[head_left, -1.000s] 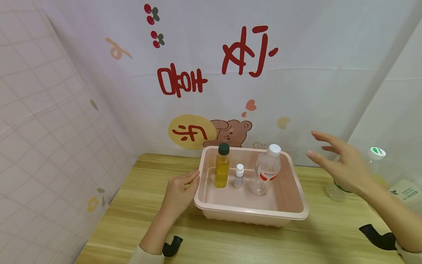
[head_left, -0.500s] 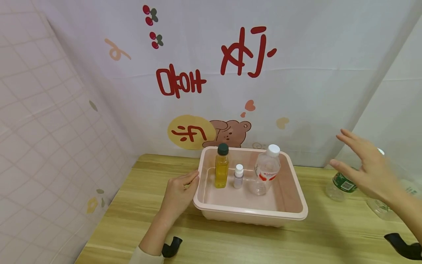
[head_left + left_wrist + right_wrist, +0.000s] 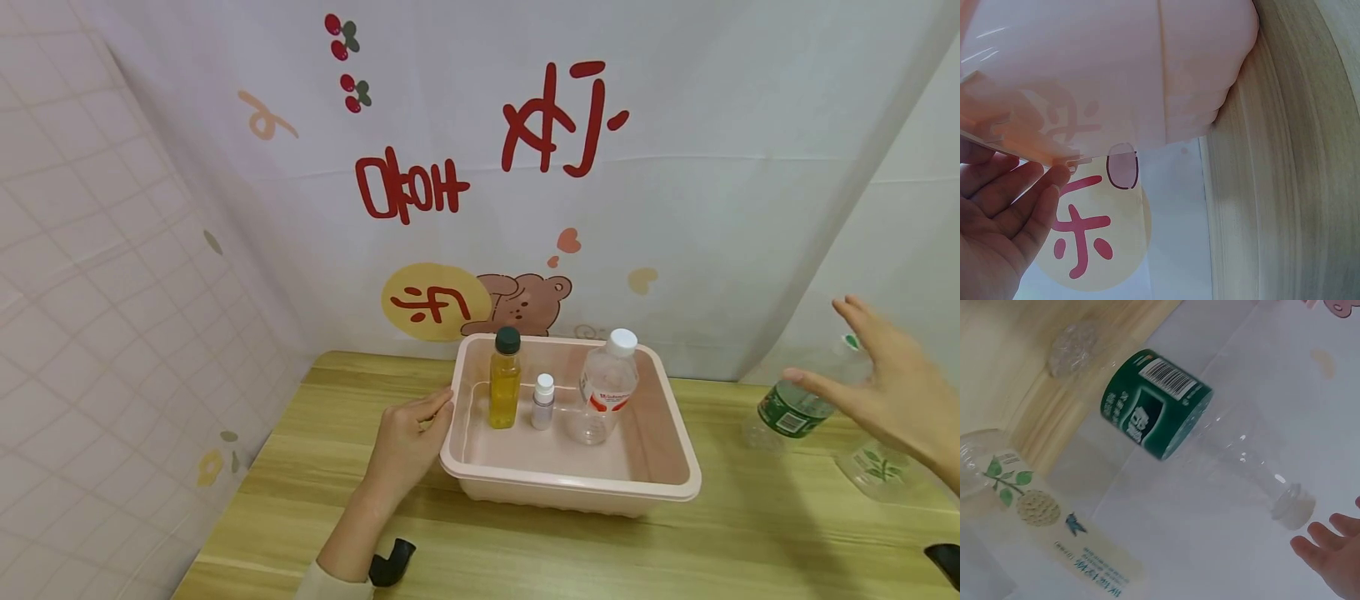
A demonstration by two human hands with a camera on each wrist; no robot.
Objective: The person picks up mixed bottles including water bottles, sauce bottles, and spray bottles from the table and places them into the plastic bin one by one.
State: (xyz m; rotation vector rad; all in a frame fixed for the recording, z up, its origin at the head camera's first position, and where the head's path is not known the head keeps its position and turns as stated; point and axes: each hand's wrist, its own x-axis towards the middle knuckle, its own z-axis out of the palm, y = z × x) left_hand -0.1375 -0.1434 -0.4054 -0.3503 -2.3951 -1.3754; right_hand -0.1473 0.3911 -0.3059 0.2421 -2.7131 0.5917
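Observation:
A pale pink plastic basin [image 3: 570, 482] stands on the table. My left hand [image 3: 412, 429] holds its left rim; in the left wrist view the fingers [image 3: 1038, 219] hook under the rim. Inside stand a yellow-liquid bottle [image 3: 505, 392] with a dark green cap, a small white-capped bottle [image 3: 543, 408], and a clear bottle [image 3: 609, 383] with a red-and-white label. My right hand [image 3: 892, 383], thumb and fingers spread, is beside a clear green-label bottle [image 3: 1157, 403] outside the basin. In the right wrist view its fingertips are close to the white cap [image 3: 1294, 509].
A second clear bottle [image 3: 1038, 509] with a leaf and flower print stands right of the green-label one, partly hidden by my right hand in the head view. A white printed cloth [image 3: 712, 208] hangs behind the wooden table [image 3: 315, 467].
My right hand has moved right, away from the basin and over to the green-label bottle, staying spread. My left hand keeps its place on the basin's rim.

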